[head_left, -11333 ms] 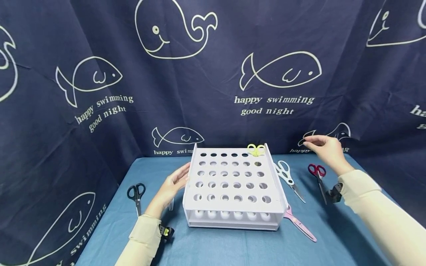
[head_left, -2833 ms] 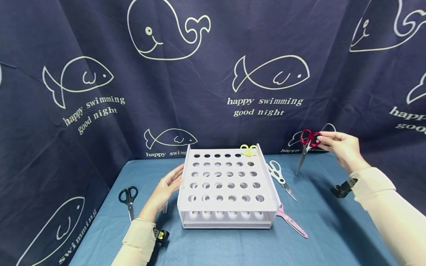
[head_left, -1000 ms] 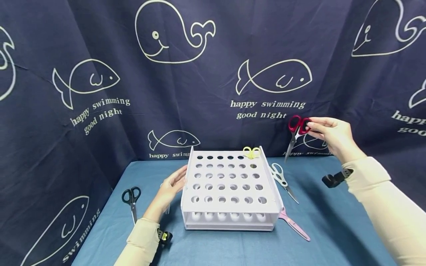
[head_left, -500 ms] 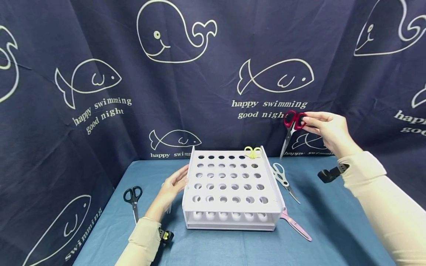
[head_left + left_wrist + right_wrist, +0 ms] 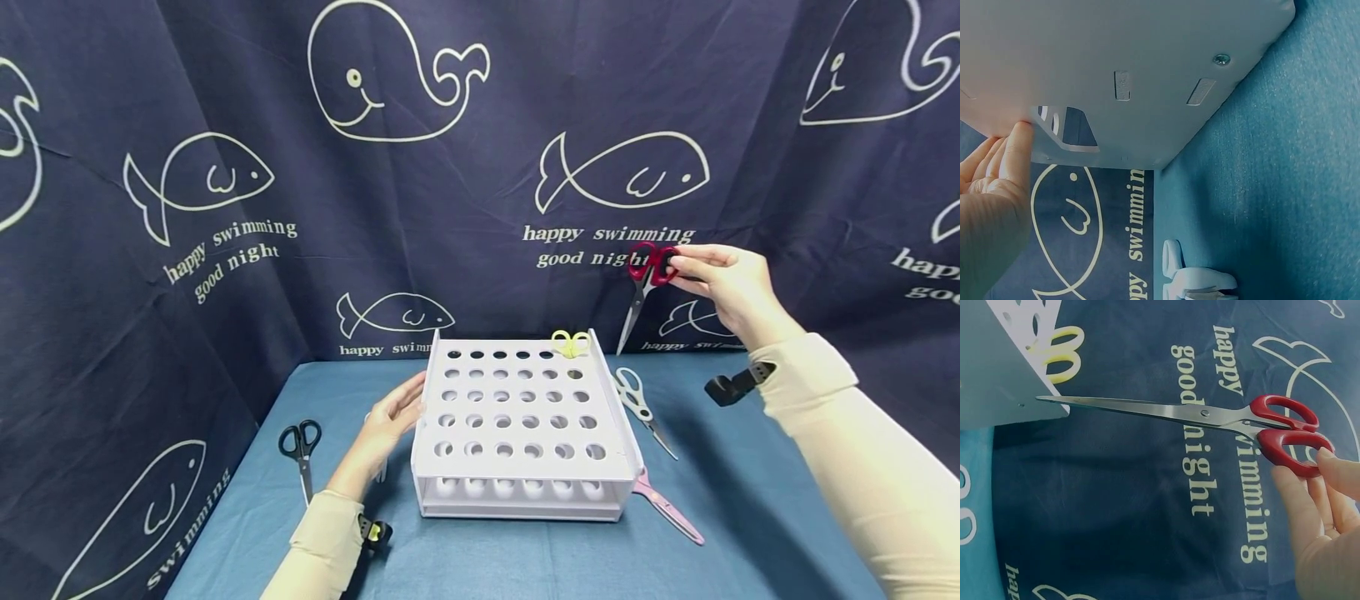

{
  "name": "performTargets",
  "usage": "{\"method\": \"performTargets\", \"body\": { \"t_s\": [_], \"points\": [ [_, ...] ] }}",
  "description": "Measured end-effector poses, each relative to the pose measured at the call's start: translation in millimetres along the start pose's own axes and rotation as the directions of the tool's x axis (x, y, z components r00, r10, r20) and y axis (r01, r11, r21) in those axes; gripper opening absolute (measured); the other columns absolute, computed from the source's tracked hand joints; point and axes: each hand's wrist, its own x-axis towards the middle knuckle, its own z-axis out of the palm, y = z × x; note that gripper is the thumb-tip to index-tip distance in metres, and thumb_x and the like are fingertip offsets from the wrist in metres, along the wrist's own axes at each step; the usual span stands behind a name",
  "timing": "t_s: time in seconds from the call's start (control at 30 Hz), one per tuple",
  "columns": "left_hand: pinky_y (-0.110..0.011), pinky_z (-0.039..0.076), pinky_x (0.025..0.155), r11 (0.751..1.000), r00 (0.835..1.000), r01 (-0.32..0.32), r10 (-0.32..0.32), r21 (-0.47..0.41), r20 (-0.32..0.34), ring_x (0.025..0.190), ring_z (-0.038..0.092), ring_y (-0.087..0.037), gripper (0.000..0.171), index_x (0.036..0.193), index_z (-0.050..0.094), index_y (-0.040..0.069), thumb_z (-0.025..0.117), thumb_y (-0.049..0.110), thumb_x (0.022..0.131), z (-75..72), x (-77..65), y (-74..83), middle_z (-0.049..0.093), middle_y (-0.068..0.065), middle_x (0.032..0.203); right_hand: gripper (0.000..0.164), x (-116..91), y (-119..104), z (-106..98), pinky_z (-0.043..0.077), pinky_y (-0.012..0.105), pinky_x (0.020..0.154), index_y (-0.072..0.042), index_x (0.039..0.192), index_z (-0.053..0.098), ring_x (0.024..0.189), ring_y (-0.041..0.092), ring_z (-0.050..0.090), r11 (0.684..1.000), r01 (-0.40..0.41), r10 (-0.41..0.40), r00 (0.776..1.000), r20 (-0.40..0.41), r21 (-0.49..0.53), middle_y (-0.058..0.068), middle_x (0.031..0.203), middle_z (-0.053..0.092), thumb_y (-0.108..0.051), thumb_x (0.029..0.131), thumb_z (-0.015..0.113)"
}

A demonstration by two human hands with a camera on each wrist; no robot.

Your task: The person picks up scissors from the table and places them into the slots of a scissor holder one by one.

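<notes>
Red-handled scissors point(image 5: 647, 275) hang in the air with their blades pointing down and left, right of a white rack point(image 5: 517, 408). My right hand point(image 5: 727, 279) pinches one handle loop between thumb and fingers; in the right wrist view, the red-handled scissors point(image 5: 1204, 414) appear whole with closed blades. My left hand point(image 5: 382, 429) rests straight fingertips on the rack's left side. In the left wrist view, those fingers point(image 5: 1016, 153) touch the side panel point(image 5: 1166, 37) near a cut-out. Small yellow-handled scissors point(image 5: 572, 342) stand in the rack's back right hole, blades mostly hidden.
White-handled scissors point(image 5: 636, 402) and pink scissors point(image 5: 667, 508) lie right of the rack. Black-handled scissors point(image 5: 301, 446) lie at the left. Partly behind my left hand is another pale pair point(image 5: 1194, 281). A dark fish-print cloth point(image 5: 480, 183) hangs behind the blue table point(image 5: 525, 558).
Earlier the red scissors lay on the table beneath my empty right hand. It has since picked them up, and over the last second carried them left and slightly up. My left hand stays at the rack.
</notes>
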Motion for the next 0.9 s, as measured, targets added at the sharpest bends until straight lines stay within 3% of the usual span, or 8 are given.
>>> {"method": "performTargets", "body": {
  "t_s": [0.47,0.7,0.9],
  "points": [
    [-0.04,0.044,0.107,1.0,1.0,0.001,-0.001,-0.001,-0.012,0.14,0.039,-0.026,0.055,0.149,0.036,0.009,0.055,0.017,0.098,2.7,-1.7,2.2,0.038,-0.014,0.153,0.017,0.8,8.3,14.9,0.059,0.023,0.069,-0.014,0.087,0.077,0.075,0.008,0.072,0.998,-0.004,0.003,1.0,-0.007,-0.056,-0.006,0.084,0.075,0.001,0.084,0.071],
    [-0.028,0.048,0.102,1.0,1.0,-0.003,0.003,-0.012,-0.004,0.14,0.039,-0.027,0.055,0.15,0.036,0.008,0.055,0.016,0.099,2.8,0.6,-0.3,0.038,-0.015,0.153,0.019,2.5,6.5,17.2,0.059,0.024,0.068,-0.013,0.085,0.078,0.074,0.008,0.071,1.0,0.015,-0.015,1.0,-0.009,-0.021,-0.005,0.082,0.076,0.005,0.083,0.071],
    [-0.026,0.048,0.101,1.0,1.0,-0.003,0.003,-0.011,-0.008,0.14,0.039,-0.027,0.055,0.15,0.036,0.009,0.054,0.015,0.099,2.3,0.4,-0.5,0.038,-0.015,0.153,0.018,2.8,7.0,19.8,0.059,0.024,0.067,-0.013,0.086,0.077,0.074,0.009,0.072,1.0,0.014,-0.014,1.0,0.004,-0.017,-0.005,0.083,0.076,0.004,0.083,0.071]
  ]
}}
